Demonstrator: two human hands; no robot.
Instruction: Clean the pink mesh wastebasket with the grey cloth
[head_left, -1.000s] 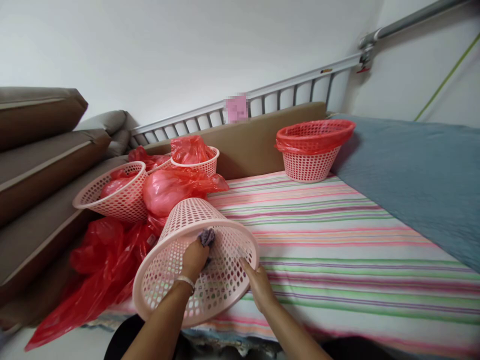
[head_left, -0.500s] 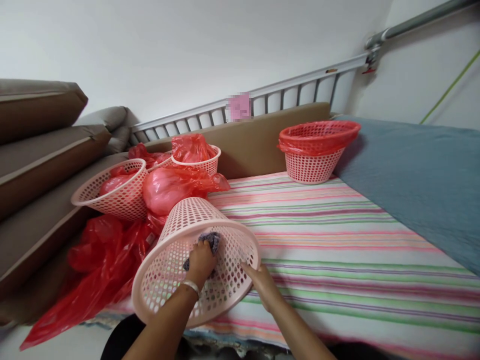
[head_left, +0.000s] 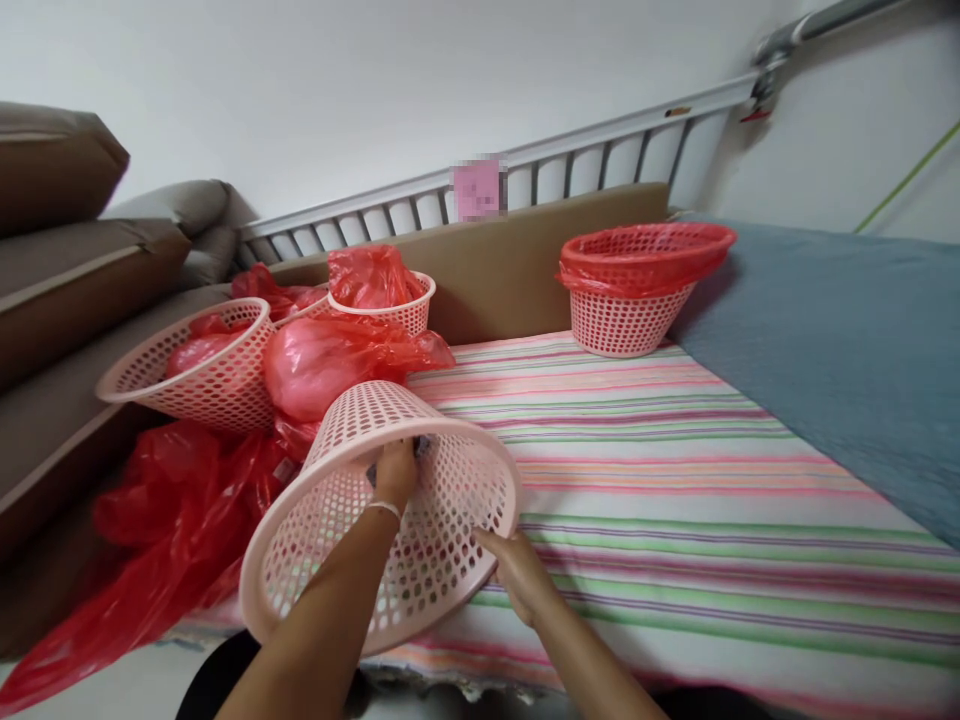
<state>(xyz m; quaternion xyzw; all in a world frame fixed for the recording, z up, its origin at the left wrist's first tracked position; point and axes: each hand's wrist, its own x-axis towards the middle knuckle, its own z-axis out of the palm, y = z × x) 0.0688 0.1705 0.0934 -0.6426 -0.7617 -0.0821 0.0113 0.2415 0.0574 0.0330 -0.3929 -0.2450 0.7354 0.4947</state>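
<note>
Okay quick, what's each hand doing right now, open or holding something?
Left hand: closed on a dark cloth, inside the tipped pink basket.
Right hand: gripping that basket's rim, thumb on the inside.

The light is soft and rather dim, and its source is not visible. Small spots of glare shine on the red bag (head_left: 322, 368) at left. At far right, a weak shadow lies on the blue cover (head_left: 825, 340). Near the left edge, the cushions (head_left: 67, 275) look stretched and slightly blurred; the middle is clearer.
</note>
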